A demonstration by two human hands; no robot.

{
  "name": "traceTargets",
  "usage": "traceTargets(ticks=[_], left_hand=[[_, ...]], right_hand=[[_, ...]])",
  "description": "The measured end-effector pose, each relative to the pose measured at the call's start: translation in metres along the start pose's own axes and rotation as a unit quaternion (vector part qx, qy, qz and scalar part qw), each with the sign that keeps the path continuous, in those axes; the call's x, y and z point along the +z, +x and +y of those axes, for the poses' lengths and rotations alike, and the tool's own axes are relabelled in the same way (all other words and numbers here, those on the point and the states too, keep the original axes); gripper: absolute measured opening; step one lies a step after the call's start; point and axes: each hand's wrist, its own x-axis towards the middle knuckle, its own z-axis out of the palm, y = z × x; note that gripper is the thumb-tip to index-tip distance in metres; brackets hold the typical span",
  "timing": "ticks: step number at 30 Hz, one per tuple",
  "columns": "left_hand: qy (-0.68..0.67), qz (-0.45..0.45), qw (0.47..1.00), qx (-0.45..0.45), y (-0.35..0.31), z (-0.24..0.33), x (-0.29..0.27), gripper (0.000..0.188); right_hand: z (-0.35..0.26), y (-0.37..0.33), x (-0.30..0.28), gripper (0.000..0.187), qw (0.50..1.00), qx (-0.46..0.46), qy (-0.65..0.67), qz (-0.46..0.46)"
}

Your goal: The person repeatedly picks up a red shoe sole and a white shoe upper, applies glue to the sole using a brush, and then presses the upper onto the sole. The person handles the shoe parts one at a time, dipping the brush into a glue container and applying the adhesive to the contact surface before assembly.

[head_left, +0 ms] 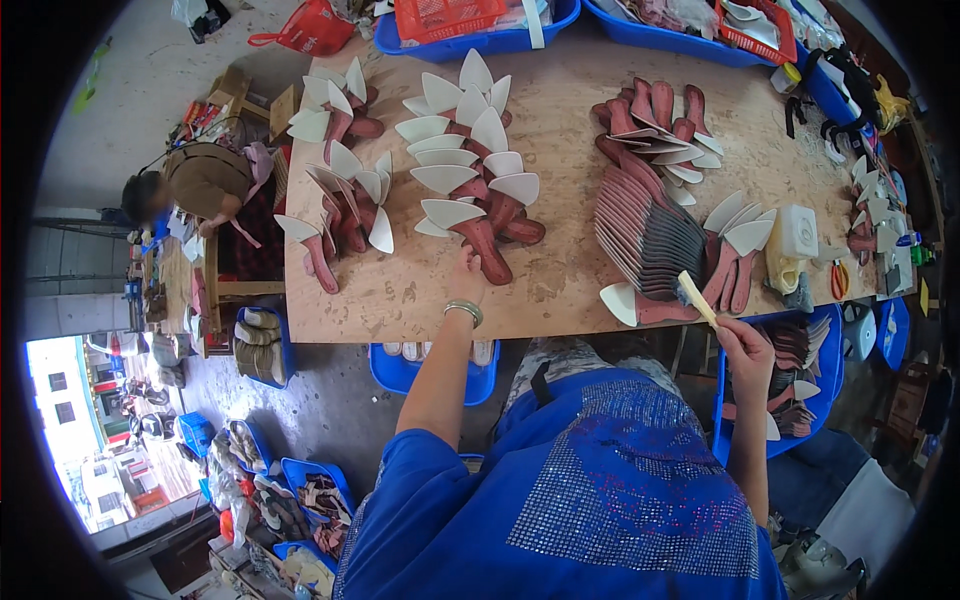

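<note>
My left hand, a bracelet at its wrist, reaches onto the wooden table and pinches the edge of a shoe insole with a reddish heel part and a white pointed toe. That insole is the nearest in a column of overlapping insoles. In my right hand is a brush with a pale handle, its dark tip pointing up and left. The tip is close to a fanned stack of insoles, reddish on the left and dark grey on the right. Whether it touches them I cannot tell.
A translucent white jug and orange-handled pliers stand and lie at the table's right. Blue tubs line its far edge. Another blue tub with insoles sits below my right arm. A person works at the left.
</note>
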Motion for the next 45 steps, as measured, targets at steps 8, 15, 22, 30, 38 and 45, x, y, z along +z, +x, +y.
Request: traceTargets(ticks=[8,15,22,30,38,45], left_hand=[[0.018,0.015,0.997,0.074,0.001,0.002,-0.012,0.028],[0.013,0.033,0.994,0.104,-0.004,0.006,-0.01,0.028],[0.06,0.012,0.99,0.13,0.0,0.016,-0.014,0.029],[0.085,-0.038,0.992,0.089,0.003,0.026,-0.015,0.03],[0.11,-0.022,0.987,0.112,0.003,0.016,-0.013,0.031],[0.108,-0.002,0.988,0.11,0.001,0.015,-0.011,0.029]], right_hand=[[-0.001,-0.007,0.002,0.019,1.0,0.001,0.01,0.003],[0.002,-0.01,0.004,0.019,1.0,-0.011,-0.002,0.005],[-0.003,-0.014,0.01,0.019,1.0,-0.016,-0.017,0.008],[-0.002,-0.02,0.011,0.019,1.0,-0.018,-0.01,0.017],[-0.002,-0.024,0.011,0.018,1.0,-0.004,-0.007,0.023],[0.001,-0.023,0.012,0.018,1.0,-0.013,-0.001,0.02]])
